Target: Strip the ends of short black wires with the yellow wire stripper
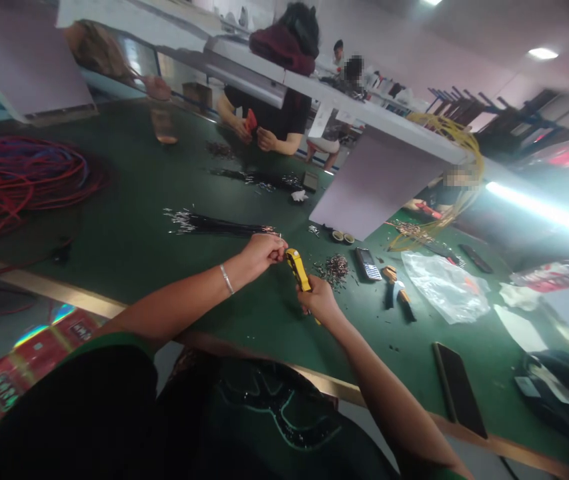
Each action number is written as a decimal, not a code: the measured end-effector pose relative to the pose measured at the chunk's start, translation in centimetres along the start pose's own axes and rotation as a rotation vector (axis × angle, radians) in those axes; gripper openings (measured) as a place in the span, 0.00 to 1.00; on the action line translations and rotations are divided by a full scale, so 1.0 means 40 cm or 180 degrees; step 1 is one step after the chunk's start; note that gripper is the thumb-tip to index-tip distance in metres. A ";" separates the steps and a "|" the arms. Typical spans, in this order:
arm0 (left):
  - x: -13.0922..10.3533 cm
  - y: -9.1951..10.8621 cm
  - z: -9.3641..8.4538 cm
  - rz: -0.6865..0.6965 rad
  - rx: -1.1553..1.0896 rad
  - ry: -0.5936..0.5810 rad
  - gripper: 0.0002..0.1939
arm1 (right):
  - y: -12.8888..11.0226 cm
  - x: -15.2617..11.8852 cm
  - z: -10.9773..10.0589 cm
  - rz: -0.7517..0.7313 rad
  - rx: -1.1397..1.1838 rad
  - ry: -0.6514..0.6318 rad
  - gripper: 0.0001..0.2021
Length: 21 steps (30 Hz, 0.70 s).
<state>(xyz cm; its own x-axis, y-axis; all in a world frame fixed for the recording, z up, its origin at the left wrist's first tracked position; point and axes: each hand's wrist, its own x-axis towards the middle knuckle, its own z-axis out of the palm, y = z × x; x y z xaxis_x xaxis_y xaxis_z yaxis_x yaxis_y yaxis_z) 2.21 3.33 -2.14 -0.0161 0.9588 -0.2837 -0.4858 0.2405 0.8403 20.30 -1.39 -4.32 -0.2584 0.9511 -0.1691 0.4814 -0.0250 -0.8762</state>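
Note:
Fingers pinched together, my left hand (265, 251) is at the right end of a bundle of black wires (214, 225); what it pinches is too small to make out. My right hand (320, 298) is wrapped round the handles of a yellow crimping tool (297, 269). The tool's head is close beside my left fingertips. To the right of the tool lies a pile of small metal terminals (337, 270) on the green table (244, 313).
Right of the pile lie a keypad phone (368, 264), an orange-black tool (398, 293), a plastic bag (447, 287) and a dark smartphone (459, 390). Red and blue wire coils (24, 183) sit far left. Across the table, a person's hands (259, 135) hold a red tool.

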 end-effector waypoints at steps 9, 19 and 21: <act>0.003 0.053 -0.033 0.0186 -0.0326 -0.0136 0.09 | -0.031 -0.022 -0.065 -0.0001 0.0790 -0.0078 0.13; -0.018 0.089 -0.038 0.0120 -0.0553 -0.0485 0.11 | -0.009 -0.154 -0.055 -0.0864 -0.1674 -0.0036 0.15; -0.040 0.097 -0.026 0.0193 -0.0535 -0.0528 0.11 | -0.022 -0.165 -0.026 -0.0999 -0.2239 -0.0041 0.17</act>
<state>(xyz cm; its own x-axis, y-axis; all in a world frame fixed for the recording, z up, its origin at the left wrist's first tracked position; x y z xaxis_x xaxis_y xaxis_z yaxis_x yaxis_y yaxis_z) -0.56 2.57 1.09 0.0875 0.9857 -0.1437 -0.6271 0.1666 0.7609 22.45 -7.32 -1.97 -0.4786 0.8775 0.0309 0.8020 0.4512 -0.3915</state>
